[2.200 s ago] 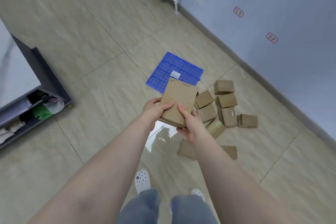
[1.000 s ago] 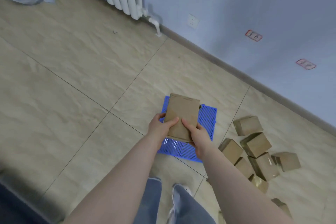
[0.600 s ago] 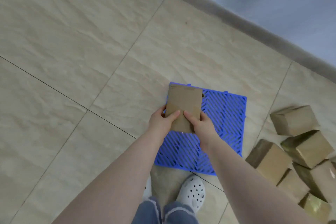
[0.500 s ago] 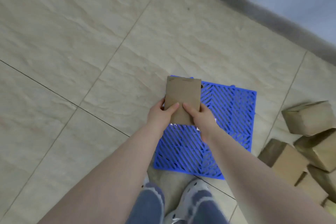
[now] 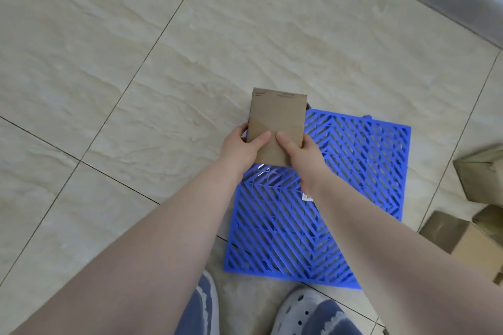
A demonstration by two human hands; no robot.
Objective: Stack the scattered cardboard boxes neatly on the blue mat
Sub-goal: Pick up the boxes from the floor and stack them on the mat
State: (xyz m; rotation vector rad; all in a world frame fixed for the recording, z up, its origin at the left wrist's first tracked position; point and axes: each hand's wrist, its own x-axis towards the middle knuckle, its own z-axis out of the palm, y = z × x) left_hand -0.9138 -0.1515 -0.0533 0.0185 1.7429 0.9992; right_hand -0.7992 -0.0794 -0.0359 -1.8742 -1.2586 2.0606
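While both hands clamp cardboard box (image 5: pixel 277 119), left hand (image 5: pixel 243 147), right hand (image 5: pixel 300 155) grip near end, over blue mat (image 5: pixel 353 171) far-left corner.

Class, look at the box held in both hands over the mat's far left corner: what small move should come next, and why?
Probably lower the cardboard box straight down onto the far left corner of the blue mat. The left hand and right hand both grip its near end, nothing yet lies on the mat's visible part, and a corner start leaves room for the boxes on the floor.

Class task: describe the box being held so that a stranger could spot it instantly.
Find the blue mat on the tiled floor. Over its far left corner, both hands hold a flat brown box. Every other box lies on the floor at the right.
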